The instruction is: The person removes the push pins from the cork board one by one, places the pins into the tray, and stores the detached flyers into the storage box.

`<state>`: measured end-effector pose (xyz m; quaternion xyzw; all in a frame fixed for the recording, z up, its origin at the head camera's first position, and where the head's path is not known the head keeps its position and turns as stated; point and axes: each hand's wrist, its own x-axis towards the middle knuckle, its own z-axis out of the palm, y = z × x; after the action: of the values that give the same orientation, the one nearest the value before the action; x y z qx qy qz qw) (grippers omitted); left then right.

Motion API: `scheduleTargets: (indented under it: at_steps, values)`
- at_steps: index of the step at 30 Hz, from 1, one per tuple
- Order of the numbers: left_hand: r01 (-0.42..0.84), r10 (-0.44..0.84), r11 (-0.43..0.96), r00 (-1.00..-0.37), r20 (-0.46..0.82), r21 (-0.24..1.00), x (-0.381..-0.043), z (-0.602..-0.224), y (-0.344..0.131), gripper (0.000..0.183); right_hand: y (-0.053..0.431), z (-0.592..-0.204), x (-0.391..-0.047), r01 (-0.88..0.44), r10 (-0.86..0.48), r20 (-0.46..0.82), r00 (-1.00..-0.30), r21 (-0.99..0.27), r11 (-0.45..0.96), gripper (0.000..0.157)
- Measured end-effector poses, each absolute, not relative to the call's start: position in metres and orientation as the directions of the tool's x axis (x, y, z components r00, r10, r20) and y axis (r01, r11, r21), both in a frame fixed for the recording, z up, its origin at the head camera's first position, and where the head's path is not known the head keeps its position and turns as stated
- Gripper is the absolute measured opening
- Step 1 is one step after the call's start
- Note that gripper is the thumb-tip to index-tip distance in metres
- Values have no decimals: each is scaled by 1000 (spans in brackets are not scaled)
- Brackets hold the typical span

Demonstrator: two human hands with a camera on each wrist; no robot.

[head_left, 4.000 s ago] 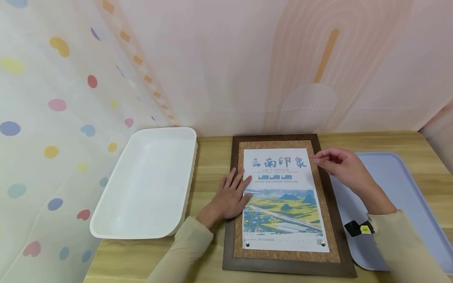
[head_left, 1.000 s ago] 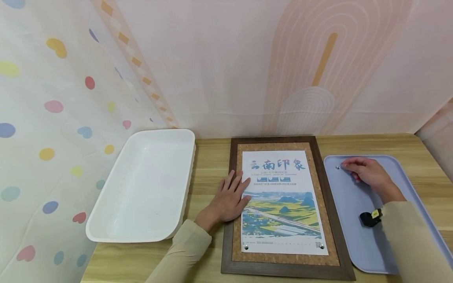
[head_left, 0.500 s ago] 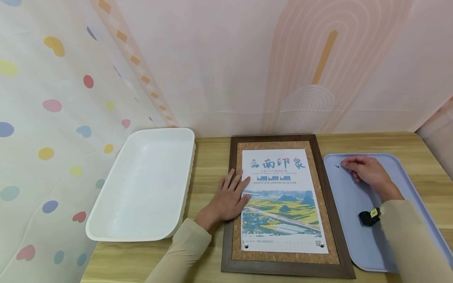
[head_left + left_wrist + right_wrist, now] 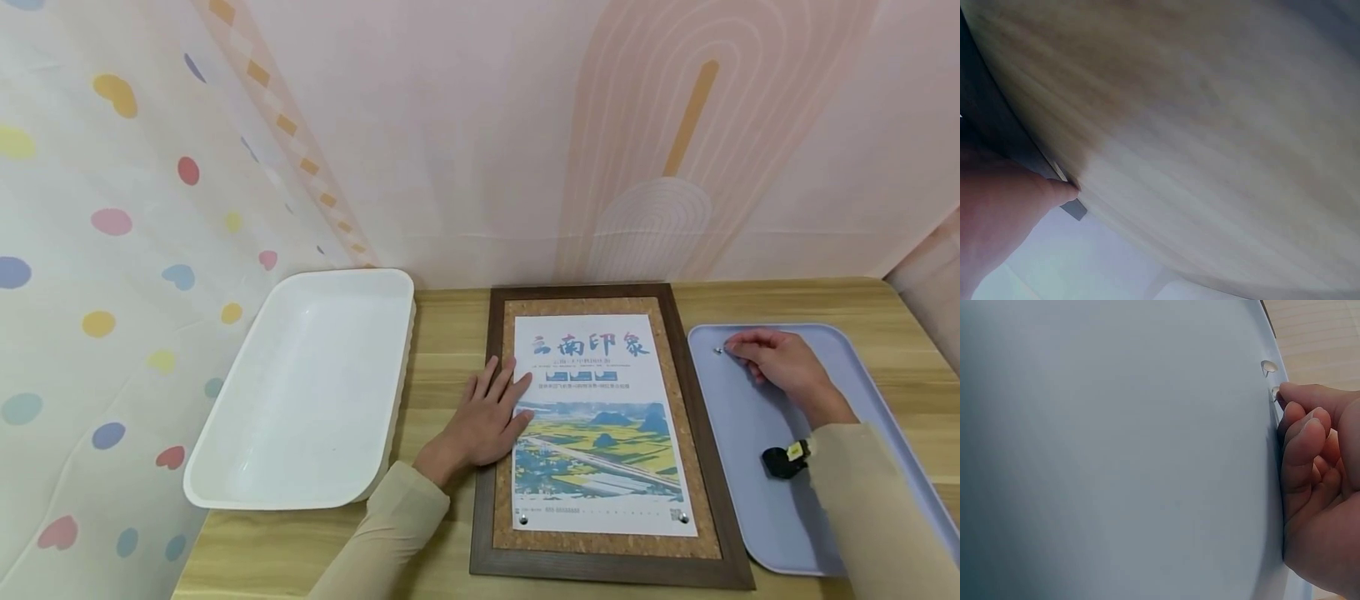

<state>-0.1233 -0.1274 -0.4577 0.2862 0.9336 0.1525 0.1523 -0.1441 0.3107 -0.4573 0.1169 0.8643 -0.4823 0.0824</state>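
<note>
A printed poster with a landscape picture lies on a cork board with a dark wooden frame. Silver thumbtacks sit in its lower left corner and lower right corner. My left hand rests with spread fingers across the frame and the poster's left edge. Over the blue tray, my right hand has thumb and fingertips at a thumbtack, partly hidden, which they pinch. Another thumbtack lies just beside it, near the tray's rim.
A deep white tray stands left of the board on the wooden table. On the right sleeve's wrist sits a small black device with a yellow label. A patterned curtain hangs right behind the table.
My right hand has moved from the poster's upper right edge to the far left part of the blue tray, then stayed nearly still. The left hand has kept its place.
</note>
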Motion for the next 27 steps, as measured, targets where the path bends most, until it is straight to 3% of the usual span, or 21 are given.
scheduleTargets:
  at_steps: [7,22,27]
  values:
    - [488,579,792,-791,-198,367,-123,-457,-128,58,310,-457,-143,284,128,-255,-959,-809,514,29]
    - [489,579,793,-790,-202,363,-123,-456,-129,58,308,-457,-142,284,132,-253,-958,-801,526,42]
    - [492,584,789,-787,-200,367,-123,-456,-128,58,313,-454,-142,284,110,-265,-958,-827,485,20]
